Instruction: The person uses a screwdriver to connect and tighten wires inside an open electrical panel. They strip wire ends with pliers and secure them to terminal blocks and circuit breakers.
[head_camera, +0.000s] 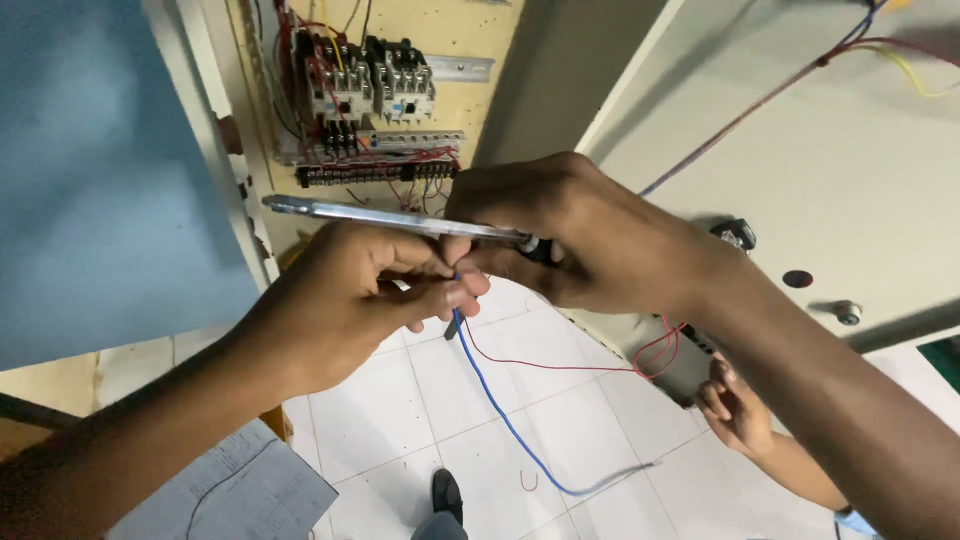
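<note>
The left hand pinches the blue wire near its top end (thin, limp, light, best held close to the tip), while the right hand is closed around a screwdriver just above it.

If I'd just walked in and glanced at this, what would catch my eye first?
Most likely the two hands meeting mid-frame: the right hand holds a long screwdriver with its metal shaft pointing left, while the left hand pinches the end of a blue wire that trails down toward the white tiled floor. Behind them, at top, an open electrical cabinet shows contactors and red wiring, and another person's hand reaches in at lower right.
</note>
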